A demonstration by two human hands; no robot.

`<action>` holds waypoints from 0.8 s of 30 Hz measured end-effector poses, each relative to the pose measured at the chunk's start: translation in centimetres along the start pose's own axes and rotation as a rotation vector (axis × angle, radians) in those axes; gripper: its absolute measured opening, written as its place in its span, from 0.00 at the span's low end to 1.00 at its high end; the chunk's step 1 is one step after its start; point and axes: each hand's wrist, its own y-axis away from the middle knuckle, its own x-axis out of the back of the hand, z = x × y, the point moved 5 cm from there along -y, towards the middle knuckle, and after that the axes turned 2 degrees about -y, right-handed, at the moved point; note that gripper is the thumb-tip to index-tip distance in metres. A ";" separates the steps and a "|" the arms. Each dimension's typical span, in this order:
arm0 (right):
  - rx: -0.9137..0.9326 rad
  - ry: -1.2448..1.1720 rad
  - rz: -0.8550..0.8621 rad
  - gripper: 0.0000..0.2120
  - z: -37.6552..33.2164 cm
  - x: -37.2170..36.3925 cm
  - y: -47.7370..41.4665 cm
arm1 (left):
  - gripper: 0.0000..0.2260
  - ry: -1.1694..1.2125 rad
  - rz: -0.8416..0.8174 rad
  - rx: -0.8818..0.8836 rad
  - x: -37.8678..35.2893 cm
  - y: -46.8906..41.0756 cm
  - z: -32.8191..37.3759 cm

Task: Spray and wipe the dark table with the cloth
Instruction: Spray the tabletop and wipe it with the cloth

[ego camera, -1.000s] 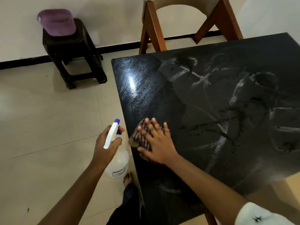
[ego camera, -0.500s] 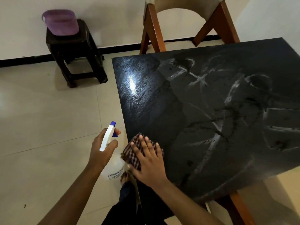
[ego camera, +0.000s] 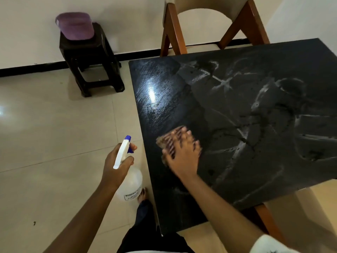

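At about ten o'clock of the view, a dark stool (ego camera: 91,59) stands against the white wall with a purple tub (ego camera: 75,25) on its seat. The pale tiled floor (ego camera: 54,125) spreads below it, bare apart from a small dark speck near the lower left. Toward twelve o'clock, a wooden chair (ego camera: 173,31) with a pale cushioned back is pulled up to the far edge of the dark table (ego camera: 255,115), its two brown legs splayed just behind the tabletop. A second brown wooden leg shows at five o'clock under the table's near edge.

The left hand (ego camera: 116,167) is off the table, over the floor just beside the table's left edge, its fingers wrapped around the neck of a spray bottle (ego camera: 130,181); the white trigger head with its blue nozzle points up toward twelve o'clock, and the clear round body hangs below the fist. A bare foot shows on the tiles right under the bottle.

At three o'clock of that hand, the right hand (ego camera: 184,157) lies flat with spread fingers, pressing a checked cloth (ego camera: 169,141) onto the tabletop near the left edge. Both hand and cloth are motion-blurred. The cloth pokes out at eleven o'clock from under the fingers. Pale streaks and smear marks cover the table from its middle to its right side, with a bright glare at twelve o'clock of the cloth.
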 end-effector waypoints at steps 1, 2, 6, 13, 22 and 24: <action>0.095 -0.013 -0.028 0.33 -1.7 -0.5 2.3 | 0.14 0.004 0.002 0.005 0.0 0.3 -0.1; 0.184 -0.025 -0.060 0.34 -3.2 -0.8 4.4 | 0.14 0.008 0.004 0.012 -0.1 0.5 -0.2; 0.343 -0.024 -0.105 0.34 -3.3 -1.2 6.2 | 0.13 0.004 0.009 0.025 -0.3 1.3 -0.5; -0.113 -0.020 -0.032 0.32 7.4 2.0 -3.3 | 0.14 -0.008 0.022 0.008 -0.9 3.4 -0.2; 0.183 -0.126 0.029 0.27 -2.1 0.0 5.6 | 0.15 -0.011 0.070 0.035 -0.8 7.6 -1.4; 0.317 -0.226 -0.057 0.24 -5.8 -0.7 8.7 | 0.14 0.002 0.081 0.028 -0.6 8.3 -1.4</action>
